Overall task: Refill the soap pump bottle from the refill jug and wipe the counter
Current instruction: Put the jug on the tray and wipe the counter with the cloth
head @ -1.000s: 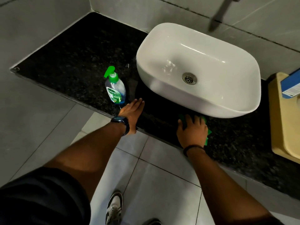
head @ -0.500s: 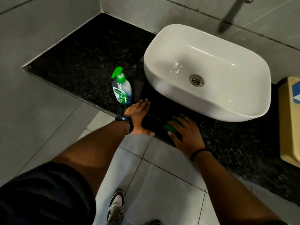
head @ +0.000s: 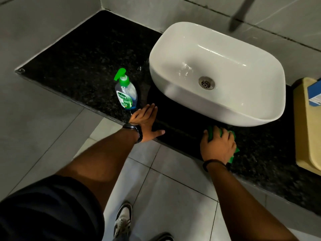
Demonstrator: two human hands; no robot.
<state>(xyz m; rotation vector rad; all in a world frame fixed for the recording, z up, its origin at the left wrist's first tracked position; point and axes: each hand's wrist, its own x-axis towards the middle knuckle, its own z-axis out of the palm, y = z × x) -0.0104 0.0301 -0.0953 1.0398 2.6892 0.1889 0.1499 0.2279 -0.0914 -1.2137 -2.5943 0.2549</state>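
Observation:
A clear soap pump bottle with a green pump head and green label stands upright on the black speckled counter, left of the basin. My left hand lies flat and open on the counter's front edge, just right of the bottle and not touching it. My right hand presses a green cloth onto the counter under the basin's front rim; the cloth shows between and beside my fingers. No refill jug is in view.
A white vessel basin with a metal drain sits on the counter. At the right edge stands a yellow object with a blue box on it. Grey tiled walls enclose the counter; light floor tiles and my shoes lie below.
My right hand slid the green cloth left along the counter's front edge, then back right under the basin rim. My left hand stayed flat beside the bottle.

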